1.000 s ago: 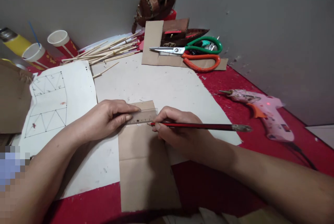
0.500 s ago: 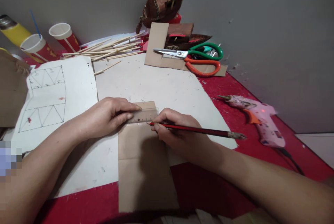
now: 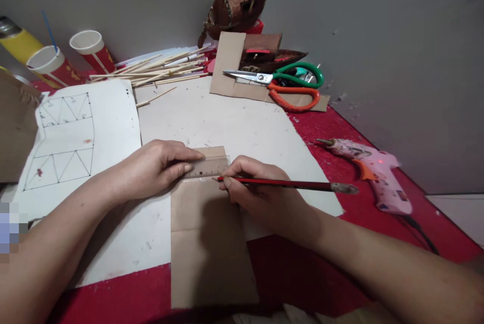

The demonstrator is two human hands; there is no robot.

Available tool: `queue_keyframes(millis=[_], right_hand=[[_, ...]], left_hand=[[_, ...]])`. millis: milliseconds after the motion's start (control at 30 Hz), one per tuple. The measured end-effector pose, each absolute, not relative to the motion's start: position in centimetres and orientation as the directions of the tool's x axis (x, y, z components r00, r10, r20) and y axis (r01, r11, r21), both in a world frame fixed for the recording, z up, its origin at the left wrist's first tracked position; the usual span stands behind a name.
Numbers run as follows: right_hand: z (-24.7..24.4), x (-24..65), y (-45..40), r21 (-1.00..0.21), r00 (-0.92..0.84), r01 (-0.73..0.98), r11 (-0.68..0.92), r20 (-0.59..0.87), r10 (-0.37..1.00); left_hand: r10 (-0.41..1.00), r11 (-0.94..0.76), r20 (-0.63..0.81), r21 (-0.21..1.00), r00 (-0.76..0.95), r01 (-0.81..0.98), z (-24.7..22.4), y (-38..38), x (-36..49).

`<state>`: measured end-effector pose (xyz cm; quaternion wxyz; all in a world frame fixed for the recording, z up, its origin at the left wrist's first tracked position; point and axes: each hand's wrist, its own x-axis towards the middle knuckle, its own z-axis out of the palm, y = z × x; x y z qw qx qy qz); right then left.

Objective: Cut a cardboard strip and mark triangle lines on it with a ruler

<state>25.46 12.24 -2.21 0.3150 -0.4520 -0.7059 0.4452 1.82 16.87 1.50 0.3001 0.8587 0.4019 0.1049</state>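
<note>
A strip of brown cardboard (image 3: 212, 253) lies lengthwise in front of me, partly on a large white sheet (image 3: 242, 117). Across its far end rests a clear plastic ruler (image 3: 209, 167). My left hand (image 3: 162, 168) pins the ruler down, thumb and fingers pressed on its left part. In my right hand (image 3: 257, 183) is a red and black pencil (image 3: 291, 183), pinched near the point. Its tip meets the cardboard by the ruler's near edge, and its blunt end sticks out to the right. My right fingertips sit beside the ruler's right end.
Scissors (image 3: 264, 78) with green and orange handles lie on cardboard at the back. A pink glue gun (image 3: 374, 168) is at right on the red tabletop (image 3: 302, 273). Wooden sticks (image 3: 162, 69), paper cups (image 3: 86, 52) and a sheet with drawn triangles (image 3: 113, 127) are at left.
The pencil's shaft has rolled or tilted very slightly, its blunt end a touch farther right. Both hands and the ruler stay in place; the view has shifted a little.
</note>
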Motion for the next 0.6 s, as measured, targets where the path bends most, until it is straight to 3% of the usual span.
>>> queue_keyframes(millis=[600], right_hand=[[-2.02,25.44,12.35,-0.909,-0.386,0.379,0.172,0.014,0.922]], left_hand=[[0.766,-0.467,-0.081,0.611,0.638,0.639,1.56,16.90,1.78]])
